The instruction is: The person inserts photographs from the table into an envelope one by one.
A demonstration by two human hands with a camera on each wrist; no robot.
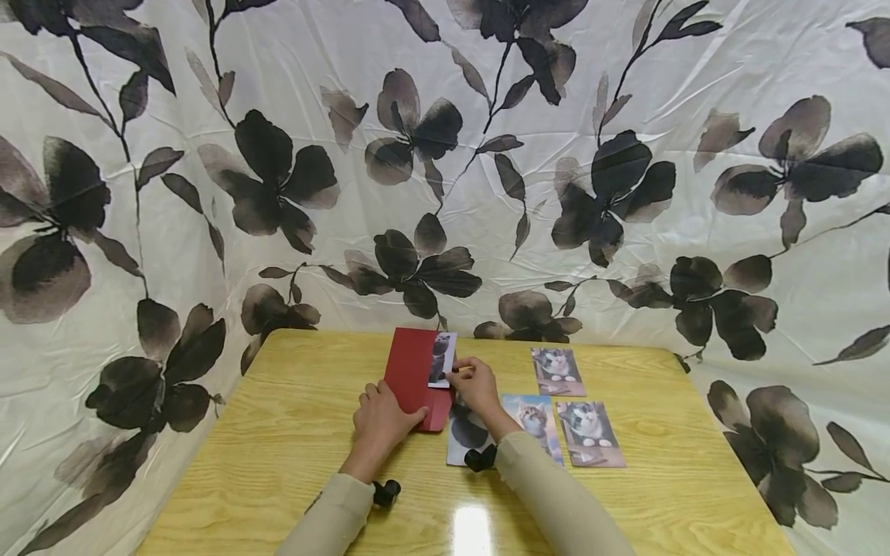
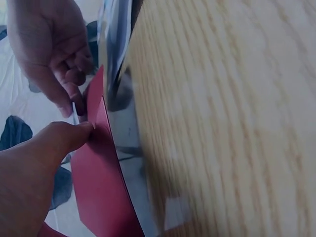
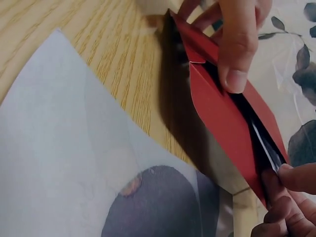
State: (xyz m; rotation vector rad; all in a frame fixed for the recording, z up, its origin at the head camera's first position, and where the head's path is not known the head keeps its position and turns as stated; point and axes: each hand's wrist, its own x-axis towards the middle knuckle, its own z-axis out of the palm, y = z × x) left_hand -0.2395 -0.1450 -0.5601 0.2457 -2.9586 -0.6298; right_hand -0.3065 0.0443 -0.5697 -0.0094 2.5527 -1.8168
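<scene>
Over the table (image 1: 278,463): red envelope (image 1: 409,363)
Left hand (image 1: 383,419): my fingers clamp it
Right hand (image 1: 477,388): I pinch a picture card (image 1: 439,357)

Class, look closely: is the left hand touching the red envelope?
Touching. The right wrist view shows the left hand gripping the red envelope, thumb at the opening and fingers behind.

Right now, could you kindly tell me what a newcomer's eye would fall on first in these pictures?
Probably the red envelope at the far side of the table, gripped by the left hand while the right hand pinches a picture card at its opening. The flowered cloth hanging behind the table would likely come next, then the three cat pictures lying right of the envelope.
</scene>
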